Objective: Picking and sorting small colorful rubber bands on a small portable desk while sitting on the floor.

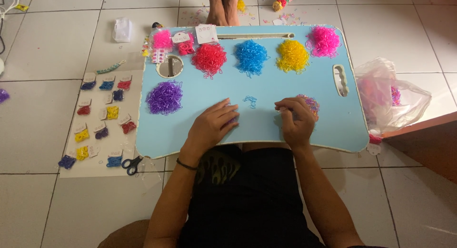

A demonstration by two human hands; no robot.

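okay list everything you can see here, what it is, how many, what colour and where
lap tray: one, light blue, on the tiled floor
band piles: red, blue, yellow, pink along the tray's far side; purple at left; mixed by the right hand
loose bands: a few, blue, tray middle
packets: several, pink, tray's far left corner
carded sets: more than a dozen, red, blue, yellow, purple, on a sheet left of the tray
scissors: one, black and blue handles, near edge of that sheet
plastic bag: one, clear, right of the tray
feet: another person's, beyond the tray
left hand: flat on tray, black wristband
right hand: fingers pinched at the mixed pile
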